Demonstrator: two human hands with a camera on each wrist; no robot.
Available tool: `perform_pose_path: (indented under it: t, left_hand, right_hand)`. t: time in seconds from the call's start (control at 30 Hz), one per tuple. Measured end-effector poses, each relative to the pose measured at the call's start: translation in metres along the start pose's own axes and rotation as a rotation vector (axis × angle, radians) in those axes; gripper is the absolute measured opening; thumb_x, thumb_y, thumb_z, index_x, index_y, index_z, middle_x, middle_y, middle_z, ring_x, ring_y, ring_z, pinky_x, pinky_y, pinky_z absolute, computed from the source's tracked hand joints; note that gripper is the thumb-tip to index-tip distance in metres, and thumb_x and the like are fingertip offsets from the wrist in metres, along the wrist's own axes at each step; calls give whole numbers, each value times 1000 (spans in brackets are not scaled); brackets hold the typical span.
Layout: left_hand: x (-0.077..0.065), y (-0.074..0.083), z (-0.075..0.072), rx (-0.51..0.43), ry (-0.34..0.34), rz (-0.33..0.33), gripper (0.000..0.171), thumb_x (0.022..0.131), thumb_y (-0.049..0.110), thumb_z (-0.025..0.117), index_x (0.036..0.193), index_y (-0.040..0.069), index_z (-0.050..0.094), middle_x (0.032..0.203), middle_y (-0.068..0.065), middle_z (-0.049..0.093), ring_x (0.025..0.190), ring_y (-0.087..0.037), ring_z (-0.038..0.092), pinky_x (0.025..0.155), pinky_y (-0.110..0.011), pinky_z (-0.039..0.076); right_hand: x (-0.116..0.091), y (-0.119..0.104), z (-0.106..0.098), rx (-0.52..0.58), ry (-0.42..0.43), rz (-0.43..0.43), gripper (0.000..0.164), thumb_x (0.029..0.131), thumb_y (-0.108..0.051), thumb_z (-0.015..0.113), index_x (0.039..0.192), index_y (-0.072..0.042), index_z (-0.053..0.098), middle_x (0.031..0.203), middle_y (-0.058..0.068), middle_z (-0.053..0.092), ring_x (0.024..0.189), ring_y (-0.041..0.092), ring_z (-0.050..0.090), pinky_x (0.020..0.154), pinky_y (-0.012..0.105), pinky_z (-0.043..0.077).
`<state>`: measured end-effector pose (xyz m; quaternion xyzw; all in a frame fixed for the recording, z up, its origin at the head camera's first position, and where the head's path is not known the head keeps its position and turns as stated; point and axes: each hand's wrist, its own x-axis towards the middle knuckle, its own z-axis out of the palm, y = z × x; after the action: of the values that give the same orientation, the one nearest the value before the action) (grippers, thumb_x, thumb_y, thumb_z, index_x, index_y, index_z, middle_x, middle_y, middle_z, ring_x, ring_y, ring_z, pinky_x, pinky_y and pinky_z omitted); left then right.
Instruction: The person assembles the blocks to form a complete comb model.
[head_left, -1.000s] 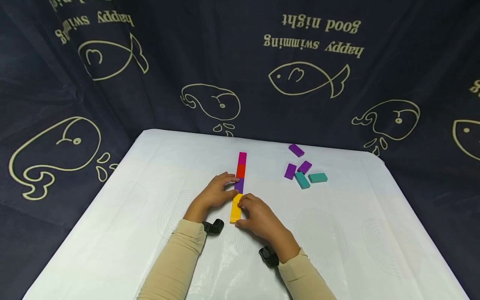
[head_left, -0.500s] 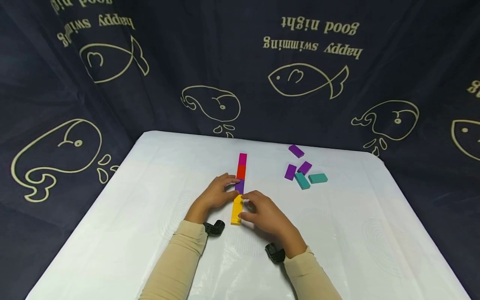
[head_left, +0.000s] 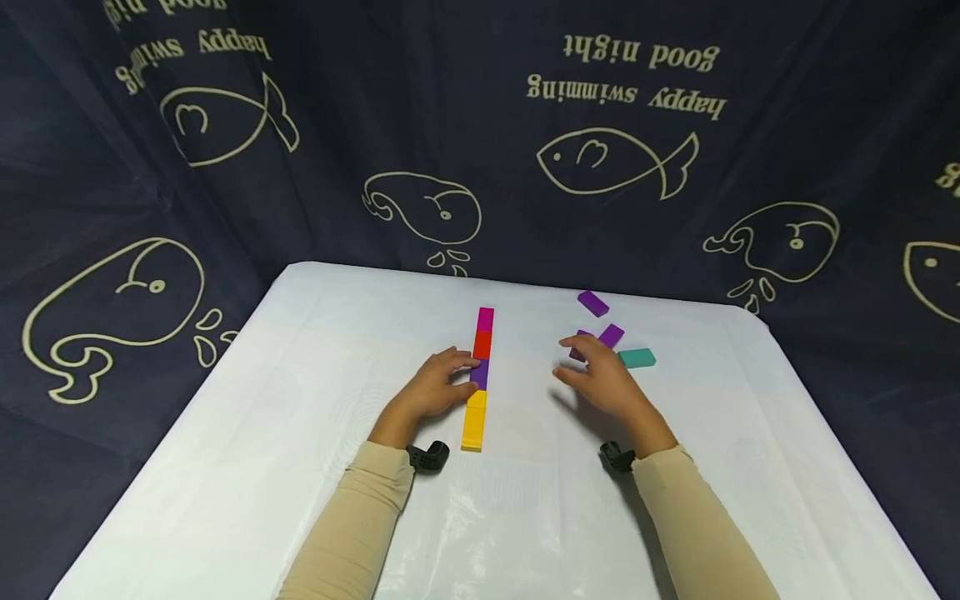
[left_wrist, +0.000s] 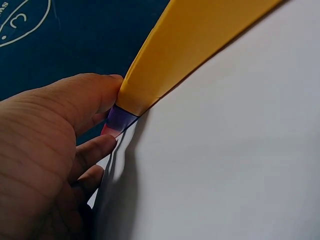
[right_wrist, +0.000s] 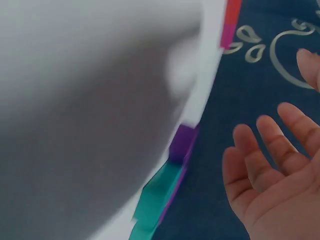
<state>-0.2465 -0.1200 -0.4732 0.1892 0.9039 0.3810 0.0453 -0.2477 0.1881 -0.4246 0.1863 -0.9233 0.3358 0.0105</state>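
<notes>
A straight row of blocks stands left of the table's middle: pink (head_left: 486,319), red (head_left: 482,344), purple (head_left: 480,374) and, nearest the body, yellow (head_left: 473,423). My left hand (head_left: 429,386) holds the purple block between bent thumb and index finger. In the left wrist view the thumb (left_wrist: 100,92) lies at the purple-yellow joint. My right hand (head_left: 606,379) is over the loose blocks, fingers apart and holding nothing. It hides one teal block and part of a purple block (head_left: 577,353) in the head view. The right wrist view shows blurred purple (right_wrist: 183,142) and teal (right_wrist: 158,192) blocks.
Beyond the right hand lie two more purple blocks (head_left: 593,303) (head_left: 611,336). A teal block (head_left: 637,357) lies right of its fingers. A white cover (head_left: 720,467) spans the table, and a dark patterned curtain (head_left: 495,125) hangs behind it.
My right hand has let go of the yellow end of the row and moved right and away from the body to the loose blocks. The left hand has stayed at the purple block.
</notes>
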Motion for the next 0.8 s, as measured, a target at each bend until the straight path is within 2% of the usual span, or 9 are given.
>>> perform_pose_path:
  t: [0.1, 0.27, 0.4, 0.6, 0.8]
  left_hand:
    - [-1, -1, -1, 0, 2, -2, 44, 92, 22, 68, 134, 12, 62, 147, -11, 49, 146, -35, 27, 118, -54, 18]
    - [0, -1, -1, 2, -1, -24, 44, 92, 22, 68, 135, 14, 62, 148, -9, 48, 146, -34, 27, 118, -54, 20]
    - [2, 0, -1, 1, -1, -26, 43, 92, 22, 68, 134, 15, 63, 148, -8, 48, 146, -33, 27, 118, -54, 20]
    - [2, 2, 1, -18, -6, -45, 43, 92, 24, 68, 135, 17, 63, 148, -6, 48, 146, -32, 26, 118, -54, 20]
    - [-1, 0, 1, -10, 8, -36, 43, 92, 23, 68, 134, 16, 63, 147, -7, 49, 146, -33, 27, 118, -54, 20]
  right_hand:
    - [10, 16, -11, 2, 1, 38, 54, 92, -23, 71, 137, 1, 53, 138, 20, 51, 124, 39, 51, 105, 57, 40]
    - [24, 34, -29, -16, -64, 116, 58, 94, -25, 70, 142, -1, 49, 145, 21, 44, 128, 42, 48, 105, 58, 40]
    - [38, 46, -39, -73, -105, 120, 62, 93, -26, 70, 144, 0, 47, 143, 25, 44, 126, 42, 48, 106, 60, 37]
    - [49, 59, -43, -123, -148, 94, 62, 92, -26, 70, 141, 5, 48, 133, 29, 51, 118, 42, 52, 102, 59, 41]
    - [55, 68, -39, -109, -187, 117, 65, 91, -27, 72, 142, 5, 48, 137, 28, 50, 119, 41, 52, 103, 59, 41]
